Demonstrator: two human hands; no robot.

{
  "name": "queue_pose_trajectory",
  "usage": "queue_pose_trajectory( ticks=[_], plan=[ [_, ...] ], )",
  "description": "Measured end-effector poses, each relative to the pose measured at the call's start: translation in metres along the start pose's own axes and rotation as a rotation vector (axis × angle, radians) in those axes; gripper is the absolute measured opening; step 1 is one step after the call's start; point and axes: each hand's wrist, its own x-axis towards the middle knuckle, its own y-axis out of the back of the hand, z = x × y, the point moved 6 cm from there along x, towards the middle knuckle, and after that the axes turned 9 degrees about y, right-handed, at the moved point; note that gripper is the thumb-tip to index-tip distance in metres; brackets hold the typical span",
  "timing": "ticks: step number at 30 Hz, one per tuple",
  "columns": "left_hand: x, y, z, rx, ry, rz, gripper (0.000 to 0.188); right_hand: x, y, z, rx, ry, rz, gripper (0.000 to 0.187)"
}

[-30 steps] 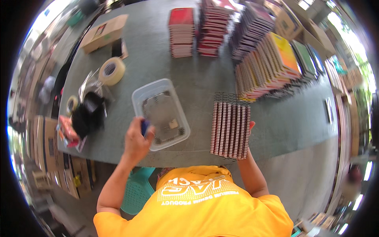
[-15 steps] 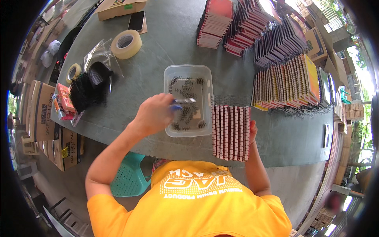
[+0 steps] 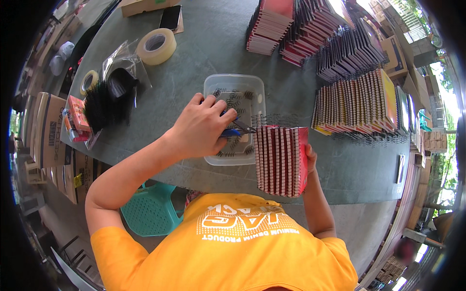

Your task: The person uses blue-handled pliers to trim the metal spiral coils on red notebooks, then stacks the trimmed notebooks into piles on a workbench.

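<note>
My left hand (image 3: 200, 127) is closed around blue-handled wire cutters (image 3: 246, 129), their jaws at the top left corner of a bundle of red spiral notebooks (image 3: 277, 162). My right hand (image 3: 311, 159) grips that bundle from its right side, mostly hidden behind it. Uncut black wire ends (image 3: 279, 119) stick out beyond the bundle's far edge. Just under my left hand stands a clear plastic tub (image 3: 265, 94), and short pieces of black coil (image 3: 248, 95) lie in it.
Stacked spiral notebooks (image 3: 354, 104) fill the table's right side, with red-covered stacks (image 3: 270, 26) farther back. To the left are a tape roll (image 3: 156, 46), a black brush (image 3: 99, 106) and small boxes (image 3: 78, 114). A green stool (image 3: 150, 211) stands below the table edge.
My left hand has brought the cutters from over the tub rightward to the notebooks' wire ends. The bundle has tilted and shifted slightly left in my right hand.
</note>
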Motion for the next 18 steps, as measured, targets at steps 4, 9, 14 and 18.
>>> queue_pose_trajectory(
  ticks=[4, 9, 14, 18],
  plan=[
    [-0.001, 0.002, -0.004, 0.022, 0.022, 0.028, 0.052, 0.002, -0.010, -0.001, 0.000, 0.005, -0.032, 0.057],
    [0.000, -0.002, -0.004, 0.044, -0.012, 0.004, 0.049, 0.001, -0.010, -0.001, 0.011, -0.016, -0.002, 0.057],
    [-0.001, -0.022, -0.011, 0.016, 0.080, -0.182, 0.038, -0.002, -0.010, -0.003, -0.046, -0.037, 0.024, 0.058],
    [-0.004, -0.033, -0.022, -0.012, 0.125, -0.167, 0.038, 0.002, -0.018, -0.001, -0.069, -0.061, 0.067, 0.059]
  ],
)
